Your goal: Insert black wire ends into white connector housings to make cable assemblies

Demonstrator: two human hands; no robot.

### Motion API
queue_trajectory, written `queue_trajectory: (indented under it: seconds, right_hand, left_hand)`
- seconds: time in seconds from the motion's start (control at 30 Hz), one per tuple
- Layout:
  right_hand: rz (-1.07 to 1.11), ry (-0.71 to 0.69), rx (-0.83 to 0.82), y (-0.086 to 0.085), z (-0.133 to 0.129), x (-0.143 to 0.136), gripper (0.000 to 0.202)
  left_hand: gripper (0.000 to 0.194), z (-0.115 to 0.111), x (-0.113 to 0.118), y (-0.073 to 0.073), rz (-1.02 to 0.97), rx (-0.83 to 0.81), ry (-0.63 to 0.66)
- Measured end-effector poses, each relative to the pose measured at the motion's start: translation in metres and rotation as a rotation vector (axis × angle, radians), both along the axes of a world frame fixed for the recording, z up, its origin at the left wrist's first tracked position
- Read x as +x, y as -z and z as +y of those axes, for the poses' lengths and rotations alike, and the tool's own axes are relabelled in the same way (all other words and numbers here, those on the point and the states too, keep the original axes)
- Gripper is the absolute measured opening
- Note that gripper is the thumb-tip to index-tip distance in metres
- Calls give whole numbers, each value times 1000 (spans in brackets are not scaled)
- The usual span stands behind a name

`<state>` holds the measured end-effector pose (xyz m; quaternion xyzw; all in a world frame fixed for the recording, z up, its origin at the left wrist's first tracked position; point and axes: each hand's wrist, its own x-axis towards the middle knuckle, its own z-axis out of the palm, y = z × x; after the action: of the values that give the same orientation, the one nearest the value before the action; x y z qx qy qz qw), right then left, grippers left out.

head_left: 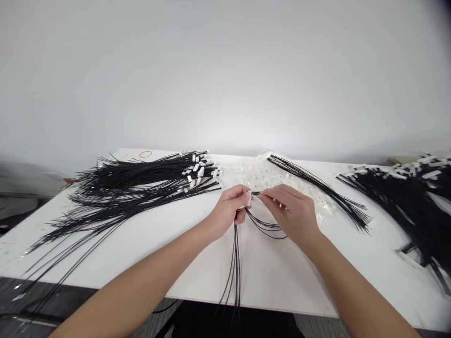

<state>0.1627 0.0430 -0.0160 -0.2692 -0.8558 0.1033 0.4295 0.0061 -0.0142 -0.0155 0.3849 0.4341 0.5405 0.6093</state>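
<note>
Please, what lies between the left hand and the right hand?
The head view shows a white connector, held by the left hand, and thin black wires reaching to the right hand.

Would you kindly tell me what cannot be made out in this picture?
All in the head view:
- White connector: partly covered by the left hand.
- Black wires between the hands: ends hidden by the right hand.
- Right-hand wire pile: cut off by the right edge.
- White pieces: too small to count.
</note>
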Motion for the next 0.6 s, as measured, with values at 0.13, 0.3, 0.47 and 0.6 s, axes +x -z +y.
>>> queue_trajectory:
  seconds: [0.13,0.3,0.47,0.6]
  right_hand:
    - [14,73,182,1,1,1,13]
    - [48,152,626,-10,-2,3,27]
    - [-63,-79,681,-9,-10,2,16]
    - [-262,-199,370,2,-18,-3,7]
  left_hand:
    - [18,2,-1,-3,-75,-34,-18]
    - [16,4,-5,-8,-182,-89,-107]
    - [17,6,-9,-7,-275,-83,-175]
    - [16,6,-9,-8,-299,-65,-231]
